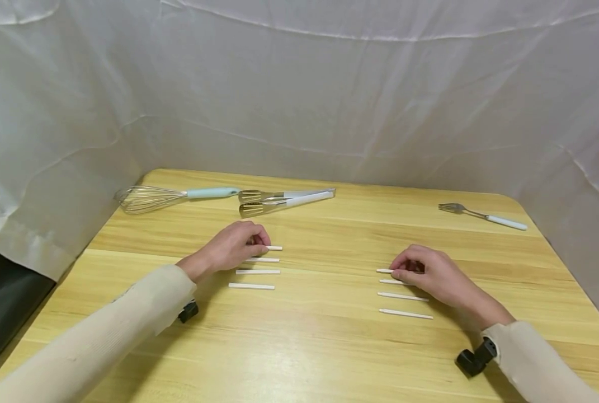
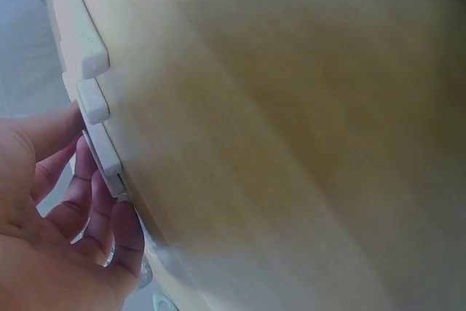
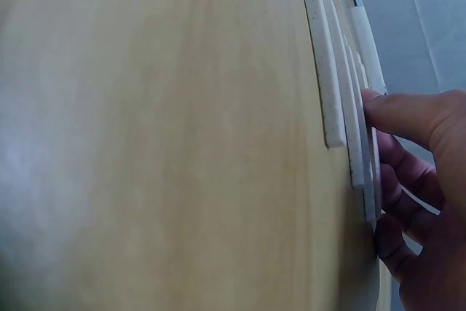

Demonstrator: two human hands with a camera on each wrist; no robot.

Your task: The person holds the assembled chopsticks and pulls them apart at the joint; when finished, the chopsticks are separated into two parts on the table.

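Several slim white sticks lie in two rows on the wooden table (image 1: 309, 336). My left hand (image 1: 236, 245) is at the farthest stick (image 1: 275, 248) of the left row, its thumb and fingers curled round it; only the right end shows. At the right row, my right hand (image 1: 432, 271) pinches the farthest stick (image 1: 383, 271), whose narrower left tip sticks out past the fingers. Nearer sticks, such as the left front one (image 1: 251, 286) and the right front one (image 1: 406, 314), lie flat. Both wrist views show the fingers (image 2: 127, 231) close beside the sticks' ends.
Along the back lie a whisk (image 1: 211, 192) with a pale green handle and slotted metal tongs (image 1: 309, 197) with white handles. A fork (image 1: 505, 222) with a white handle rests at the back right. Pale cloth (image 1: 299, 95) hangs behind the table and at both sides.
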